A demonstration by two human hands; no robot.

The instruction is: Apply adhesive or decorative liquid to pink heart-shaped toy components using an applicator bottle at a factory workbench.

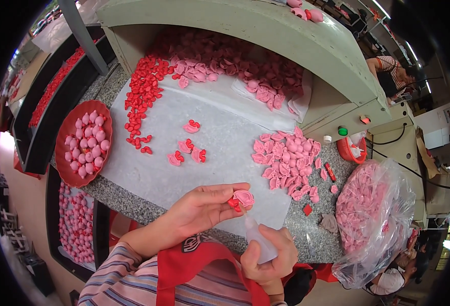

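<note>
My left hand (pixel 197 208) pinches a hollow pink plastic shell piece (pixel 244 197) with a small red plastic piece (pixel 233 204) at its left side. Closed around a translucent white squeeze bottle (pixel 259 242) is my right hand (pixel 277 255). The bottle's thin nozzle points up and meets, or nearly meets, the lower edge of the pink piece; actual contact I cannot tell. Beyond my hands, several pink shells with red pieces attached (pixel 186 146) lie on the white sheet (pixel 148 168). Loose pink pieces (pixel 286 158) are heaped to the right, and loose red pieces (pixel 141 94) spread at the far left.
An open-fronted grey-green cabinet (pixel 332 56) stands at the back, with more pink pieces inside. At left are a red bowl (pixel 64 120) of pink-and-red pieces and black trays (pixel 51 219). A clear plastic bag (pixel 373 204) of pink pieces and a small red basket (pixel 347 153) sit right.
</note>
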